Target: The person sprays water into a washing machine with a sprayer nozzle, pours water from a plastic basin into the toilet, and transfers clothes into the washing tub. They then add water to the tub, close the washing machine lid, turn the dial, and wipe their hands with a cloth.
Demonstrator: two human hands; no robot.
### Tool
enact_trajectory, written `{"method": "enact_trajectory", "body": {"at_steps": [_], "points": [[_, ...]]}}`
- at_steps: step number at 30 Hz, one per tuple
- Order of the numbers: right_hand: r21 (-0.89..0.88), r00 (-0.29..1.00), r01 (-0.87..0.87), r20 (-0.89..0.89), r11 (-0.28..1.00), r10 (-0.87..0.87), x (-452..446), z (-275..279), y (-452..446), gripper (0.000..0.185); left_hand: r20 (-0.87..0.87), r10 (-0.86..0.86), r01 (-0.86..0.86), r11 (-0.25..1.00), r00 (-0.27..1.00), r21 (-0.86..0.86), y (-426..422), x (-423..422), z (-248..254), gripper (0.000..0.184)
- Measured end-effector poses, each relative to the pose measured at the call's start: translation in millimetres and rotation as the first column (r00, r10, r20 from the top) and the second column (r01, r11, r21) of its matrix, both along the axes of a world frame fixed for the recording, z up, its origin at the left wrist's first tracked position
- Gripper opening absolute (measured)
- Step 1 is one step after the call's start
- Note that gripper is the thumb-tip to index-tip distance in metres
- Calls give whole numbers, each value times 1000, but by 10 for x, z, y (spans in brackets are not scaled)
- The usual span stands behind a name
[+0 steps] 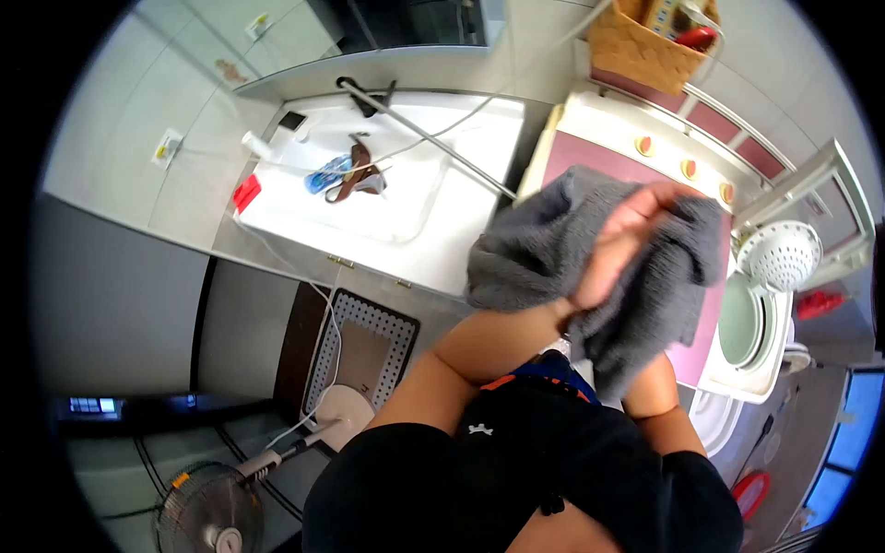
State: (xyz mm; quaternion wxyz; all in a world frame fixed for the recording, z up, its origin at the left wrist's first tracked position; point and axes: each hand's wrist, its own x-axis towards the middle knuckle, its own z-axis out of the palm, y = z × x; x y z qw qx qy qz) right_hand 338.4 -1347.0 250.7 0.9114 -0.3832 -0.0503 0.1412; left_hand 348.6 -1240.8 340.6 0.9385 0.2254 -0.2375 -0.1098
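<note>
A thick grey towel (544, 244) hangs bunched in front of my body, over the pink top of a white appliance (590, 138). My left hand (619, 241) reaches across the middle of it, its fingers curled into the folds near the upper right. Cloth bulges on both sides of this hand. The right forearm comes up from below and goes under the lower part of the towel, which hides my right hand and its fingers.
At left is a white sink (415, 217) with a brown strap item and a blue packet (327, 173). A metal rod (429, 138) slants across it. A woven basket (645, 46), white colander (784, 256), bath mat (403, 346) and fan (207, 511) surround the area.
</note>
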Motion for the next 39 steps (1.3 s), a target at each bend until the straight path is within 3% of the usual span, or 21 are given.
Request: {"method": "enact_trajectory", "body": {"at_steps": [4,6,7,9,10,13,15,16,17,19,21,22,23,24,26,29,32,34,35,37,39], "points": [[173,995,94,19,980,-99,-29,300,-74,53,293,313,-363,922,903,133,59,-257,23,38],[214,993,97,45,972,-109,34,412,-28,53,95,74,-75,997,993,5,155,-278,20,48],[231,993,90,52,969,-105,79,461,-11,53,26,-183,184,954,983,-237,224,-274,37,51],[252,994,66,67,965,-86,148,534,64,54,-168,-231,182,947,958,-266,223,-299,-108,49],[255,995,55,67,965,-75,192,556,114,54,-336,-126,185,971,933,151,308,-277,-326,45],[232,998,46,29,972,-54,316,626,279,49,-47,244,-242,970,969,36,188,-419,-395,42],[54,977,213,-18,976,-212,344,675,421,41,51,410,-409,878,911,247,193,-425,-352,44],[-134,933,351,-37,927,-358,334,714,499,39,323,540,-629,668,777,398,292,-402,-313,44],[-90,980,196,-8,976,-197,347,825,550,39,591,552,-808,381,589,449,428,-408,-263,45],[-84,977,164,152,983,-150,500,657,502,51,591,566,-810,287,575,512,666,-547,-407,45],[37,994,9,106,999,-12,535,638,388,66,261,668,-658,449,697,605,886,-701,-692,65],[380,993,-108,7,919,114,284,779,575,71,74,677,-593,582,733,556,980,-730,-641,76],[514,971,-170,-56,841,231,59,931,740,66,-116,652,-534,699,749,476,1042,-737,-579,88],[510,946,-228,-86,829,313,-15,870,862,66,-122,584,-535,794,802,288,1022,-741,-496,88],[397,898,-308,-179,865,402,-110,576,1110,65,-45,519,-506,846,853,170,1092,-731,-584,78],[219,866,-360,-282,907,412,-124,226,1388,64,-122,688,-593,690,715,415,1154,-822,-501,69],[-7,910,-304,-297,953,288,-88,31,1573,63,-173,726,-586,652,666,481,1281,-824,-544,59],[-162,991,-114,-91,980,100,-92,-143,1739,67,-139,732,-631,654,666,417,1425,-735,-694,48],[-138,982,-31,179,990,56,-63,-227,1832,68,-90,734,-643,641,673,419,1523,-697,-749,45],[-336,983,21,181,942,42,15,-438,1946,67,10,727,-661,618,686,425,1782,-638,-860,39],[-379,979,-118,112,918,172,67,-452,2027,61,89,788,-696,478,609,536,2059,-586,-977,27]]}}
